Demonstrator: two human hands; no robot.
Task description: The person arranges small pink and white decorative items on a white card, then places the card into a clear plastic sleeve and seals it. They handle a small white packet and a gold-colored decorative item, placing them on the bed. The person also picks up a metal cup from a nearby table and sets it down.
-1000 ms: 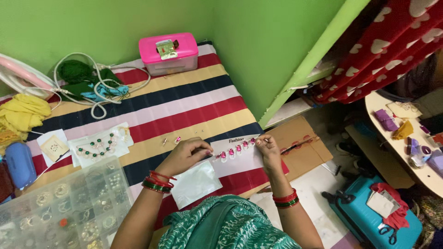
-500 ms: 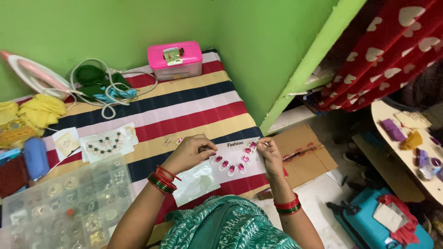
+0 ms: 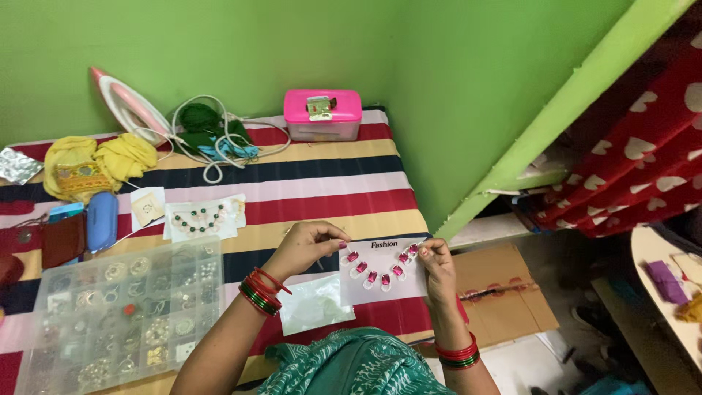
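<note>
The person is sitting at the edge of a striped mattress (image 3: 292, 172), laying a necklace of pink stones (image 3: 376, 269) in a curve across a white display card (image 3: 380, 292) that is resting on the stripes in front of them. The left hand (image 3: 303, 247) is pinching one end of the strand at the card's upper left corner, fingers closed on it; the right hand (image 3: 437, 262) is pinching the other end at the upper right, fingertips together. It looks like the fixing-on stage: the strand is draped but its ends seem loose, so each end probably needs fastening to the card without disturbing the curve. A clear plastic sleeve (image 3: 314, 303) is lying just beside the card, and a clear compartment box (image 3: 117, 311) of findings is sitting further left.
</note>
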